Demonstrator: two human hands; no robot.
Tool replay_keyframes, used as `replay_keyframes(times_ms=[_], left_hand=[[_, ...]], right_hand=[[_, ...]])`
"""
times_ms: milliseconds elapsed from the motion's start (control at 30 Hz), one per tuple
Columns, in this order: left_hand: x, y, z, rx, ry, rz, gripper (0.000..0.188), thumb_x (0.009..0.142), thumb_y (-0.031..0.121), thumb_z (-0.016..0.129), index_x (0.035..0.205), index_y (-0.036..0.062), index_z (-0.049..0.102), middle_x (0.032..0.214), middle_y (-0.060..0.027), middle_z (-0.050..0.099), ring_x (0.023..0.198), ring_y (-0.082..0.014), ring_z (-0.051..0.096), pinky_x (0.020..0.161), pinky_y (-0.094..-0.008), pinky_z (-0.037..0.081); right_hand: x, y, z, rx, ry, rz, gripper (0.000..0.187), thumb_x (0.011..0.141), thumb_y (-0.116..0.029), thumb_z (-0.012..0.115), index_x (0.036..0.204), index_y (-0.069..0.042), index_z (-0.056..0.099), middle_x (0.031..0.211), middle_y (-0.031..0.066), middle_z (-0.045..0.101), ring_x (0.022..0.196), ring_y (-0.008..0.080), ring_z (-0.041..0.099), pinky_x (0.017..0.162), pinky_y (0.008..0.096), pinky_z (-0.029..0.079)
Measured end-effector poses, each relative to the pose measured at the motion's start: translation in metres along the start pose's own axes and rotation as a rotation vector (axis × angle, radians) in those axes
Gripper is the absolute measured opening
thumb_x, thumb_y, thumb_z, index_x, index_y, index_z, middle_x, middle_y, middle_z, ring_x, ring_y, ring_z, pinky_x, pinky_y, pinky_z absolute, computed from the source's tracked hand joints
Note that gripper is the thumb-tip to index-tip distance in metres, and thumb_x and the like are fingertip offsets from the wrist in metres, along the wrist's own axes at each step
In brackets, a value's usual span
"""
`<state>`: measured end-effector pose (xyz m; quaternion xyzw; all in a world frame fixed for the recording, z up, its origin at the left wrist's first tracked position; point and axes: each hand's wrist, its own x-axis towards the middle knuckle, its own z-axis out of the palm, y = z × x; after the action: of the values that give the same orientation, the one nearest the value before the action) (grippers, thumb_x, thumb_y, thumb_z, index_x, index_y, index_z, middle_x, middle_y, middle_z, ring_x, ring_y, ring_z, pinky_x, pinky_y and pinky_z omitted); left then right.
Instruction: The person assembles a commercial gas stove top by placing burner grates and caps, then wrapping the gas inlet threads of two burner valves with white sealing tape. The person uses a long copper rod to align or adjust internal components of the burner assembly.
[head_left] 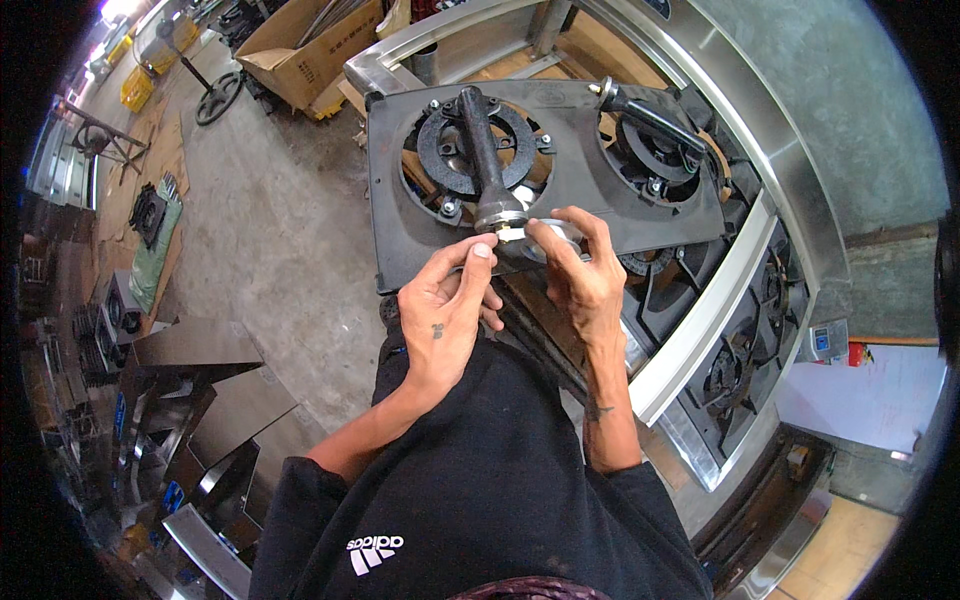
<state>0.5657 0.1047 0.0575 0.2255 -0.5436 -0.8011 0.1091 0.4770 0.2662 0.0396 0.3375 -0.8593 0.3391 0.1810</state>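
Note:
A black two-burner plate [580,215] lies before me with a ring burner [437,165] on its left side. Across that burner rests a black burner tube [483,150], its flared end toward me and a small brass fitting [504,233] at the tip. My left hand [447,300] pinches thumb and fingertips together at this fitting. My right hand [583,272] is curled around a roll of white thread tape [562,236], and a white strip runs from it to the fitting. A second black tube [655,122] lies over the right burner.
A stainless steel frame [775,150] surrounds the far and right sides, with more black burner grates [725,375] inside it. Behind on the left stands a cardboard box [305,60]. Sheet metal parts [215,390] are stacked at the lower left on the concrete floor [290,240].

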Motion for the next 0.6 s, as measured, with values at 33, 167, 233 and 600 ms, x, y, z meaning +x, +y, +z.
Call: replay_keyframes(times_ms=[33,167,233,600], left_hand=[[0.001,0.000,0.002,-0.004,0.001,0.006,0.035,0.109,0.025,0.067,0.129,-0.0026,0.071,0.100,-0.0075,0.071,0.069,-0.0100,0.065,0.054,-0.0253,0.058],[0.002,0.002,0.004,-0.023,-0.002,0.000,0.033,0.108,0.024,0.068,0.128,-0.0023,0.073,0.102,-0.0078,0.073,0.071,-0.0103,0.066,0.055,-0.0252,0.059],[0.002,0.002,0.002,-0.032,-0.013,-0.012,0.032,0.108,0.023,0.069,0.127,-0.0020,0.073,0.106,-0.0081,0.073,0.075,-0.0105,0.066,0.058,-0.0252,0.059],[0.008,-0.021,-0.011,0.235,-0.059,0.263,0.028,0.103,0.003,0.071,0.130,-0.0005,0.073,0.130,-0.0080,0.068,0.118,-0.0145,0.065,0.103,-0.0291,0.054]], right_hand=[[0.000,0.001,0.001,0.001,-0.004,0.001,0.073,0.065,0.009,0.079,0.129,-0.024,0.073,0.128,0.0089,0.065,0.103,0.0308,0.072,0.080,0.0409,0.062],[0.000,0.003,0.004,0.005,0.039,-0.031,0.065,0.073,0.018,0.073,0.125,-0.020,0.077,0.125,0.0090,0.066,0.094,0.0250,0.074,0.072,0.0365,0.060],[-0.003,0.003,0.005,0.016,0.034,-0.004,0.064,0.074,0.018,0.073,0.125,-0.019,0.077,0.125,0.0089,0.065,0.090,0.0241,0.074,0.070,0.0350,0.060],[-0.017,0.000,0.032,0.043,0.130,0.054,0.056,0.074,0.014,0.076,0.121,-0.016,0.077,0.122,0.0090,0.066,0.088,0.0249,0.077,0.071,0.0378,0.064]])
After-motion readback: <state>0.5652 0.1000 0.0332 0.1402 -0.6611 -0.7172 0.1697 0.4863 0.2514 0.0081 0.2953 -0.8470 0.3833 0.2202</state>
